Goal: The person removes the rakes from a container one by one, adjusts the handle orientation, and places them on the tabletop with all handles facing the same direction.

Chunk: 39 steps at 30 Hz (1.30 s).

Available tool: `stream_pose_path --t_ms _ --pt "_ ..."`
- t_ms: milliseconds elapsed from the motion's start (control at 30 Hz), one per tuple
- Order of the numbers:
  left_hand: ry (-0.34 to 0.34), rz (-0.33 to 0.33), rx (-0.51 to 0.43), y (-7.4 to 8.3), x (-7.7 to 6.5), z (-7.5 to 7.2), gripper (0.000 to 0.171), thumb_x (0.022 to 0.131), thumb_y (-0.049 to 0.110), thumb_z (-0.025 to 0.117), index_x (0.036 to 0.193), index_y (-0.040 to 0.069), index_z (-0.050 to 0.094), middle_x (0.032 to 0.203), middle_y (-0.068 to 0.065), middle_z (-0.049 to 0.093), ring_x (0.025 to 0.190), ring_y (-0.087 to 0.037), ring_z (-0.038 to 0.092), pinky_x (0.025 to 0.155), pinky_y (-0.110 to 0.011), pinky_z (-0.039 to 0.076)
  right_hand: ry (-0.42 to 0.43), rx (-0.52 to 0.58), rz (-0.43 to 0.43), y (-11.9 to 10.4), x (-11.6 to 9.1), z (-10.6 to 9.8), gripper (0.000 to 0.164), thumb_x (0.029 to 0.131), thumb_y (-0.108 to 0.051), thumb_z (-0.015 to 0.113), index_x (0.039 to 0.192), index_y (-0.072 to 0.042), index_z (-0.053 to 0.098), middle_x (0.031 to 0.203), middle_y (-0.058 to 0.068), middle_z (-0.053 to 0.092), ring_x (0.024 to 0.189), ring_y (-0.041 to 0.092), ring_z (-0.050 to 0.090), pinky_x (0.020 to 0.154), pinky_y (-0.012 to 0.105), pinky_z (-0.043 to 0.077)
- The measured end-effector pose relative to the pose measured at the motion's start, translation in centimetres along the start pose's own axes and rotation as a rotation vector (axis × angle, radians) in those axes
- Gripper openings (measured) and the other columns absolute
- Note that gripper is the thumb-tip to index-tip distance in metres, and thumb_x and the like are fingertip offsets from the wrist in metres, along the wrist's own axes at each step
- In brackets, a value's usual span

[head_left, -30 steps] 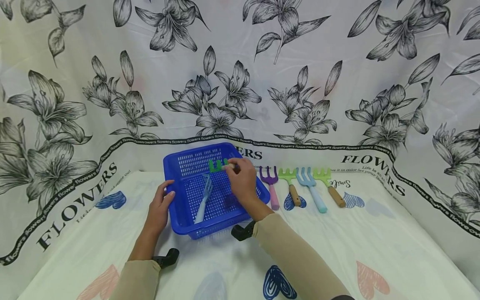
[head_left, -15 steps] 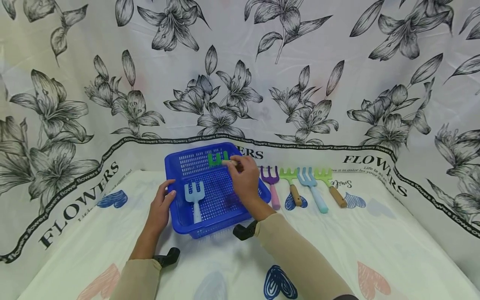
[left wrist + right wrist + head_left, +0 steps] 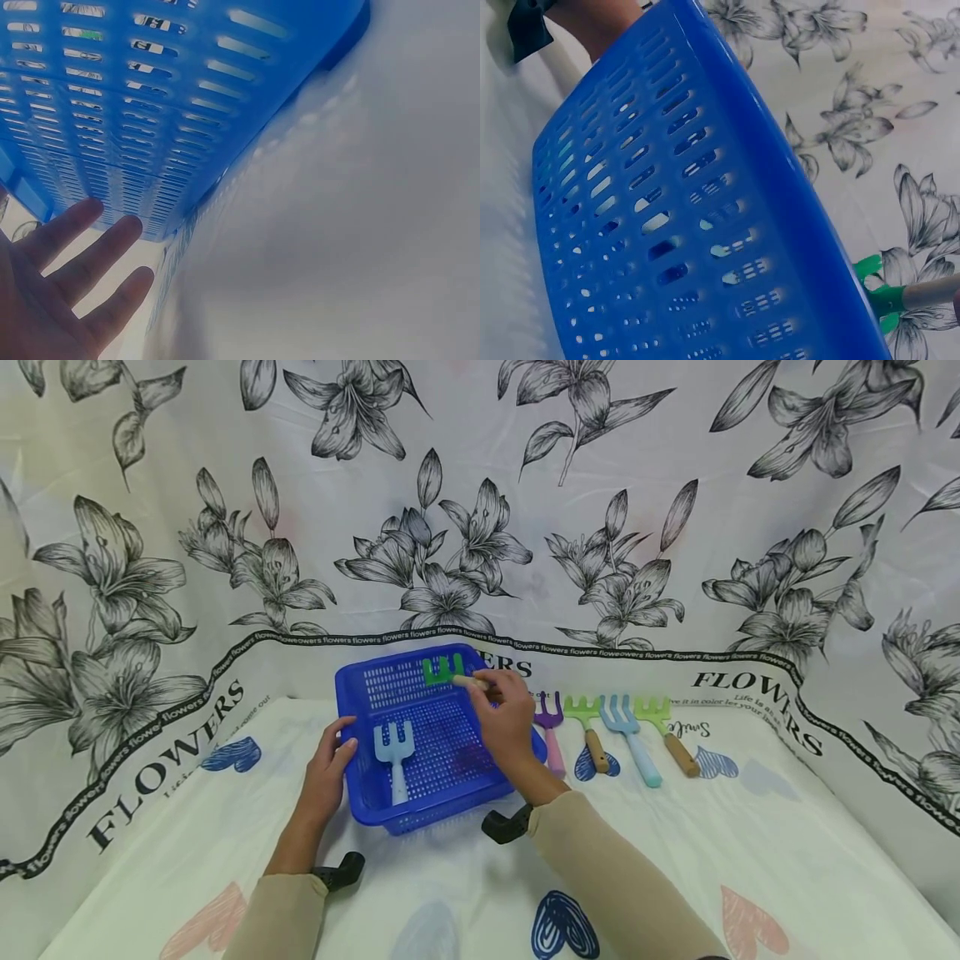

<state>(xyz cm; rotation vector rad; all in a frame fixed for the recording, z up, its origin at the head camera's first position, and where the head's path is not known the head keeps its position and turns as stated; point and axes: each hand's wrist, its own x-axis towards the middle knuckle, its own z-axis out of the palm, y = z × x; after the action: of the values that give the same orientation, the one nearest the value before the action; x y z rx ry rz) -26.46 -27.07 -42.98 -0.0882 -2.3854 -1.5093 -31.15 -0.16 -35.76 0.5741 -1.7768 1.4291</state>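
Note:
A blue perforated basket (image 3: 435,806) stands on the cloth. My left hand (image 3: 326,768) rests at its left rim; in the left wrist view several fingers (image 3: 105,259) are extended beside the outer wall, and the thumb is hidden there. My right hand (image 3: 504,714) pinches the pale wooden handle of a green garden hand fork (image 3: 444,670), held near the basket's back wall with its tines to the left. In the right wrist view this green hand fork (image 3: 885,300) shows past the rim. Inside the basket, a light blue hand fork (image 3: 395,752) lies at the left.
To the right of the basket lie a purple hand fork with pink handle (image 3: 551,735), a light green one (image 3: 588,731), a blue one (image 3: 632,739) and another light green one (image 3: 671,735). A flower-printed curtain (image 3: 615,443) hangs behind.
The light blue hand fork in the basket has turned from leaning on edge to lying flat, tines up the frame. The green fork has risen slightly in my right hand.

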Motion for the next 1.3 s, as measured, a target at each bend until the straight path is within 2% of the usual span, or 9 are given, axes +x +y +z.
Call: stream_pose_path --t_ms 200,433,700,933,1233,1300 --pt "-0.005 0.000 -0.007 0.1 -0.1 0.1 0.051 0.104 0.044 0.034 0.150 0.024 0.029 0.156 -0.017 0.026 0.136 -0.047 0.032 0.101 -0.068 0.031 -0.016 0.033 0.025 0.1 -0.2 -2.0 0.015 0.089 -0.008 0.071 0.103 -0.002 0.071 0.100 0.011 0.061 0.083 0.020 0.066 0.074 0.027 0.057" --pt "-0.004 -0.002 -0.004 -0.1 -0.1 0.3 0.051 0.104 0.044 0.033 0.150 0.024 0.028 0.156 -0.017 0.026 0.136 -0.047 0.032 0.102 -0.067 0.030 -0.026 0.022 0.069 0.5 -0.1 -4.7 0.019 0.089 -0.007 0.071 0.107 -0.003 0.071 0.099 0.012 0.062 0.085 0.021 0.065 0.074 0.028 0.057" --pt "-0.004 -0.019 0.003 -0.2 0.0 0.3 0.051 0.103 0.045 0.033 0.150 0.026 0.028 0.158 -0.015 0.024 0.138 -0.046 0.028 0.103 -0.067 0.028 -0.001 0.008 0.105 0.5 -0.3 -7.5 0.019 0.087 0.005 0.069 0.105 0.009 0.068 0.099 0.023 0.060 0.083 0.031 0.064 0.070 0.017 0.054" --pt "-0.003 -0.026 0.005 -0.1 0.1 0.2 0.051 0.103 0.047 0.033 0.150 0.027 0.028 0.159 -0.012 0.022 0.140 -0.045 0.025 0.103 -0.067 0.027 0.023 -0.047 0.182 2.0 0.0 -10.0 0.019 0.089 -0.007 0.071 0.106 0.000 0.071 0.098 0.011 0.061 0.083 0.020 0.064 0.069 0.016 0.053" --pt "-0.004 -0.027 0.013 0.1 0.0 0.1 0.053 0.103 0.047 0.033 0.151 0.026 0.028 0.160 -0.012 0.020 0.141 -0.045 0.023 0.104 -0.068 0.026 0.036 -0.073 0.263 3.8 0.1 -12.9 0.022 0.091 -0.013 0.070 0.109 -0.001 0.070 0.100 0.013 0.061 0.078 0.009 0.061 0.066 0.014 0.052" --pt "-0.004 -0.028 0.012 0.1 0.1 0.1 0.053 0.103 0.047 0.033 0.151 0.026 0.027 0.160 -0.012 0.020 0.141 -0.045 0.022 0.104 -0.068 0.025 0.036 -0.084 0.272 3.5 0.2 -13.6 0.022 0.091 -0.012 0.069 0.109 0.001 0.070 0.100 0.013 0.060 0.077 0.007 0.062 0.066 0.014 0.052"
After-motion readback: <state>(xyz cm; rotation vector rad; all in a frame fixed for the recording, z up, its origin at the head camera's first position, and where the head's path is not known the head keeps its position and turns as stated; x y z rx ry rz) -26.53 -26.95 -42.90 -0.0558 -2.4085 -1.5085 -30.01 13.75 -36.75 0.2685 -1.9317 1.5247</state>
